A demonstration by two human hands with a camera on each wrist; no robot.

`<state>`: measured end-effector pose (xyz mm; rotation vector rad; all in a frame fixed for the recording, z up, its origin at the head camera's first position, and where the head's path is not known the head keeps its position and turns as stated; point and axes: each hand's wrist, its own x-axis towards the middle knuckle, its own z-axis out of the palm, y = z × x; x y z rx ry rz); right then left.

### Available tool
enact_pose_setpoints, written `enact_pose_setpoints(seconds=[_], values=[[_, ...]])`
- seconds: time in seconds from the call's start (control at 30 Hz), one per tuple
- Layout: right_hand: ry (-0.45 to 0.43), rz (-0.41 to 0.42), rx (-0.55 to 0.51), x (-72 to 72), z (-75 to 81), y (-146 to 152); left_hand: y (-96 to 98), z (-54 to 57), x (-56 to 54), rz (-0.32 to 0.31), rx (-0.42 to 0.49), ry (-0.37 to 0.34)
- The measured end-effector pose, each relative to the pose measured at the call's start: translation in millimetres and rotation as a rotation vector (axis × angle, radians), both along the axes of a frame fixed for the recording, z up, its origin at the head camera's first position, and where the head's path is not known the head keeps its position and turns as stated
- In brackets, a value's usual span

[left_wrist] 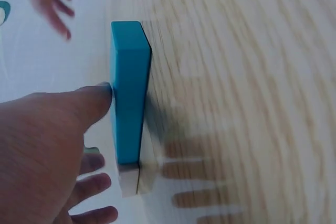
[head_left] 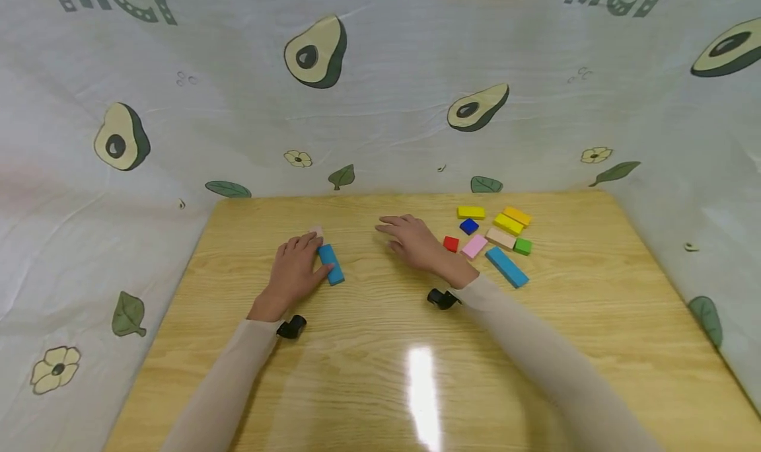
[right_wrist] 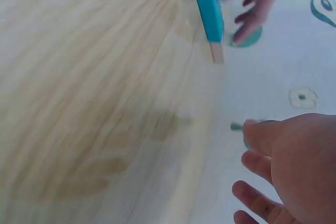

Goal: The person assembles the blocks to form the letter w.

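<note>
I can see the left hand [head_left: 292,267] right at the long blue block [head_left: 331,265], so it is much nearer than the right hand [head_left: 416,244]. The block is on the left part of the table [head_left: 351,359], closer to the back edge than the front edge. Its long way runs from back to front, and its front end leans a bit toward the right edge. The left hand is on the block's left side. Its thumb touches the block, but the fingers are loose and not curled around it. A little pale block [head_left: 317,230] sits at the blue block's back end, in line with it; I can't tell if they touch. The right hand is well apart, over on the blue block's right, with its fingers spread and nothing in them. More blocks [head_left: 507,267] lie past it, toward the back right corner.
</note>
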<state>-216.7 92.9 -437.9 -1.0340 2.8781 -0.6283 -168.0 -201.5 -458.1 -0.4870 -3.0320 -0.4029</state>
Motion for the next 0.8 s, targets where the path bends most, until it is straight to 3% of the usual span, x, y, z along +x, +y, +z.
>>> enact_pose_setpoints(seconds=[0.4,0.8], values=[[0.033,-0.089,-0.042,28.2,-8.3,76.9,-0.6,-1.7,-1.7,0.002,-0.011,-0.092],[0.054,-0.201,-0.059,37.8,-9.6,124.8,4.1,-2.1,-4.1,0.013,-0.025,-0.095]])
